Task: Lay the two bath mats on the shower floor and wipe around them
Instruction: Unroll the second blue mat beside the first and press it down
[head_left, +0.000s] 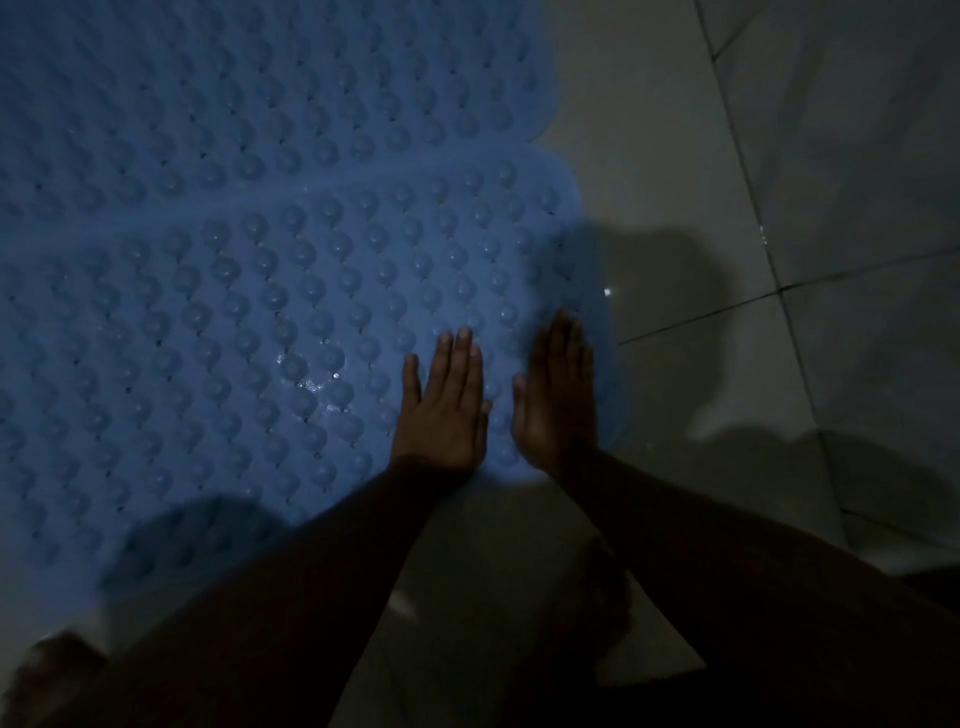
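Observation:
Two blue bath mats with rows of round bumps lie on the tiled floor. The far mat (218, 78) fills the upper left. The near mat (234, 322) overlaps its lower edge and reaches the middle of the view. My left hand (444, 400) lies flat on the near mat, fingers straight and together. My right hand (558, 395) presses flat beside it, close to the mat's right edge. Neither hand holds anything. Small wet spots glint on the near mat.
Pale grey floor tiles (675, 130) with dark grout lines spread to the right and below the mats. My bare foot (605, 603) stands on the tiles under my right forearm. The room is dim, and shadows fall over the lower part.

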